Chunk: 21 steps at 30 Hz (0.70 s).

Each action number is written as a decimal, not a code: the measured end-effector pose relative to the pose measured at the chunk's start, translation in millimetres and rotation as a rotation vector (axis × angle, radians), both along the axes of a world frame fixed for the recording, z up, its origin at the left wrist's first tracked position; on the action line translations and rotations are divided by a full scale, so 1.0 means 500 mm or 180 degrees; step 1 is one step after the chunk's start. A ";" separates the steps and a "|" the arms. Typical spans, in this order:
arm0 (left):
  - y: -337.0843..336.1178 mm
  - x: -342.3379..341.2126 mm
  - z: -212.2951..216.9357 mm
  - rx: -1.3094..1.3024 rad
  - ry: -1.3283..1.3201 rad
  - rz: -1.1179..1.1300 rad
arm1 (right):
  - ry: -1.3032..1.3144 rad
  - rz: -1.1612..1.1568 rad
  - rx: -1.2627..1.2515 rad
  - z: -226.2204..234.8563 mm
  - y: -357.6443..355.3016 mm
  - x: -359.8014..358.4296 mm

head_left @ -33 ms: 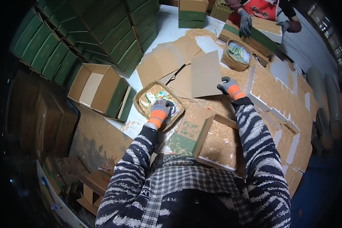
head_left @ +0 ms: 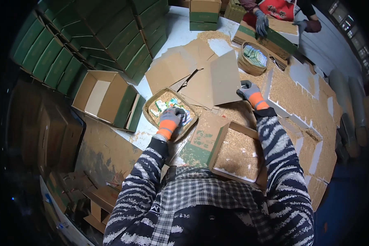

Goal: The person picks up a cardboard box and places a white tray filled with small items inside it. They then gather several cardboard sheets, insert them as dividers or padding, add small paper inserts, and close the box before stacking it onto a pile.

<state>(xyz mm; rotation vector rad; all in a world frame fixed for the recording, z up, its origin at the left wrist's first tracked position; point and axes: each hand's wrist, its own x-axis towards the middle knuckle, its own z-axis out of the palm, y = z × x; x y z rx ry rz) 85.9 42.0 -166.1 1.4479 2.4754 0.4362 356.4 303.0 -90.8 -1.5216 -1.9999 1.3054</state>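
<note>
My left hand [head_left: 170,121], in a grey and orange work glove, reaches into a wicker basket [head_left: 148,119] of small colourful packets [head_left: 163,105] lying on loose grain-like husks. Its fingers curl down among the packets; what they grip, if anything, is hidden. My right hand [head_left: 250,93], gloved alike, pinches the lower right corner of a flat cardboard sheet [head_left: 225,78], which sits tilted over other sheets. In front of my body is an open carton [head_left: 238,156] filled with the husks, its printed green and brown flap [head_left: 203,141] folded out to the left.
Green cartons [head_left: 127,53] are stacked at far left, with an open empty carton [head_left: 96,96] before them. More cardboard sheets [head_left: 172,67] lie mid-table. A second packet basket [head_left: 253,59] stands near a co-worker's gloved hand [head_left: 261,24]. Husk-filled trays [head_left: 293,96] line the right.
The cardboard sheet in my right hand has turned a little, its top edge swinging right. My left hand stays in the basket; the whole view has shifted slightly.
</note>
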 end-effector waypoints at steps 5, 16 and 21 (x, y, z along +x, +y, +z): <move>-0.069 0.010 0.111 0.1897 -0.1762 0.0112 | -0.0122 0.1121 0.2990 0.257 -0.274 0.186; -0.053 0.430 0.198 0.1088 0.0219 -0.3303 | -0.1515 0.2823 0.0574 0.091 -0.548 0.398; -0.064 0.396 0.290 0.1637 -0.0705 -0.3285 | 0.0024 0.0931 0.1486 0.185 -0.556 0.442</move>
